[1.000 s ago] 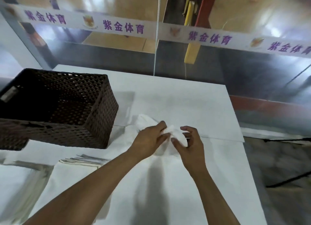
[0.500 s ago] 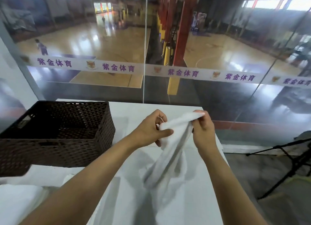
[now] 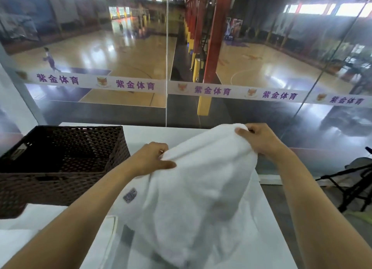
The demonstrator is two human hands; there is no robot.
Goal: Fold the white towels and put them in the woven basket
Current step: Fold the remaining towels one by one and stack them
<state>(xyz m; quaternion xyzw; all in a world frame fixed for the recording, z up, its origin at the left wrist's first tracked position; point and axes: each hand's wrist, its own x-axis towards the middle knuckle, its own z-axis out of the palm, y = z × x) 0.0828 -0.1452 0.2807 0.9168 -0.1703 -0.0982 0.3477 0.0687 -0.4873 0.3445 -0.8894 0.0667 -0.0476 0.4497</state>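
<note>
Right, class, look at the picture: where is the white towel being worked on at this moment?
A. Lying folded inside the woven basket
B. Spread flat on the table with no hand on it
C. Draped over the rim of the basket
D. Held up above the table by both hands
D: the left hand and right hand each grip the top edge of the white towel, which hangs down over the table, beside the woven basket.

The woven basket [image 3: 60,164] stands at the table's [image 3: 161,135] left rear, its top open and its interior unoccupied as far as visible. A bare strip of tabletop lies between the basket's right wall and the raised white towel [image 3: 201,188]. The glass wall [image 3: 167,111] closes off the far edge. Further white cloth [image 3: 40,228] covers the near left.
</note>
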